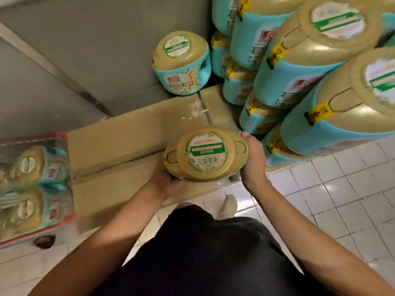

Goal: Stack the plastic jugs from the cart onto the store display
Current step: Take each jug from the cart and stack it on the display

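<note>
The left hand cups the lower left side of a jug, fingers curled under it and out of sight. The right hand grips the jug's right side, thumb up along its shoulder, the other fingers hidden behind it. Between them the jug shows its gold top, with a round green-banded label, to the camera.

The jug is over the near right edge of a sheet of cardboard; whether it rests on the cardboard or is held just above it cannot be told.

Just right of the right hand rises the stack of the same jugs, gold tops and turquoise labels, several tiers high, with yellow tags on the handles. A lone jug stands beyond the cardboard's far edge, just left of the stack's foot, against a grey wall.

At the left edge a red-framed cart touches the cardboard and holds more jugs, blurred.

Below the hands are the person's dark clothing and one pale shoe on a white tiled floor.
</note>
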A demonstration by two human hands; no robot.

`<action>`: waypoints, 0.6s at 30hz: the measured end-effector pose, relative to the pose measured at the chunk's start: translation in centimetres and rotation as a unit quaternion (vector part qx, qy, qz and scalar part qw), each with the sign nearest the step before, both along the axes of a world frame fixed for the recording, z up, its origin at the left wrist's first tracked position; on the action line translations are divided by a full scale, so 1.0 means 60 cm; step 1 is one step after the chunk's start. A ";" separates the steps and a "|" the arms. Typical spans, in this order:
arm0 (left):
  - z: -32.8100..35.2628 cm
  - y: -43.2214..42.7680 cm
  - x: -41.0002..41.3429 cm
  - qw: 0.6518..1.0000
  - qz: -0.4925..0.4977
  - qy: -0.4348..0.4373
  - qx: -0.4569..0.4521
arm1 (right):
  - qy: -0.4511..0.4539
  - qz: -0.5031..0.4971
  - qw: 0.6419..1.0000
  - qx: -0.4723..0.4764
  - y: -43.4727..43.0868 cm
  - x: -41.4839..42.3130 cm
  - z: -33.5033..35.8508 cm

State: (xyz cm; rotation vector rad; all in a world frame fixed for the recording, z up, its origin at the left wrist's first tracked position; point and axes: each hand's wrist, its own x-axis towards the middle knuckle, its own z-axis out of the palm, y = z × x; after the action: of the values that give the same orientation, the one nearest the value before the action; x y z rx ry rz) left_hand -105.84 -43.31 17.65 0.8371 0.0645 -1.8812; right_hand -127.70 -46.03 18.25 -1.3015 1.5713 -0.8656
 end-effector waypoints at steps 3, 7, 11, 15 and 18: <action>-0.002 -0.013 -0.029 0.987 0.045 -0.130 0.084 | -0.096 0.013 0.995 0.032 -0.052 0.000 -0.004; -0.003 -0.036 -0.035 0.980 0.077 -0.157 0.097 | -0.207 0.000 0.978 0.031 -0.116 0.023 0.009; -0.030 -0.065 -0.018 0.982 0.117 -0.118 0.091 | -0.220 -0.016 0.973 0.064 -0.139 0.037 -0.033; -0.047 -0.108 -0.004 0.982 0.108 -0.148 0.040 | -0.249 -0.058 0.963 0.081 -0.150 0.065 -0.037; -0.063 -0.139 0.000 0.972 0.130 -0.188 0.050 | -0.241 -0.044 0.969 0.042 -0.151 0.085 -0.024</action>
State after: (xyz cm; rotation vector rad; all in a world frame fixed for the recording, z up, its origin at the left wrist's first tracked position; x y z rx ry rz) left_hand -105.81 -51.65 13.85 1.1826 0.0314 -1.4609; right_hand -122.60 -55.07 16.83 -0.8806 1.2673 -1.0651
